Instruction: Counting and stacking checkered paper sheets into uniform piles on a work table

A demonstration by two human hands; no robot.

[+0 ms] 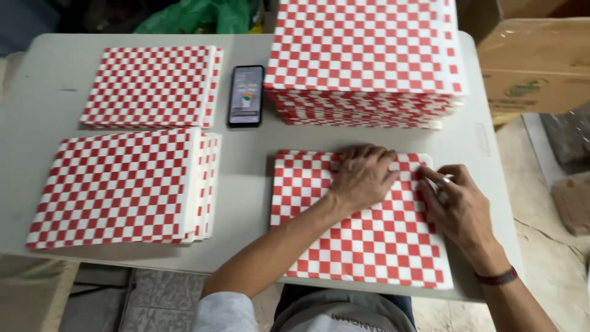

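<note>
A red-and-white checkered paper sheet lies flat on the white table in front of me. My left hand presses palm-down on its upper middle, fingers curled toward the far edge. My right hand, with a ring and a dark wristband, rests on the sheet's right edge, fingertips pinching at the upper right corner. Whether it grips the paper or only touches it is unclear.
A tall stack of checkered sheets stands at the back right. Two lower stacks of folded checkered sheets lie at the left, one far and one near. A phone lies between the stacks. A cardboard box sits beyond the right edge.
</note>
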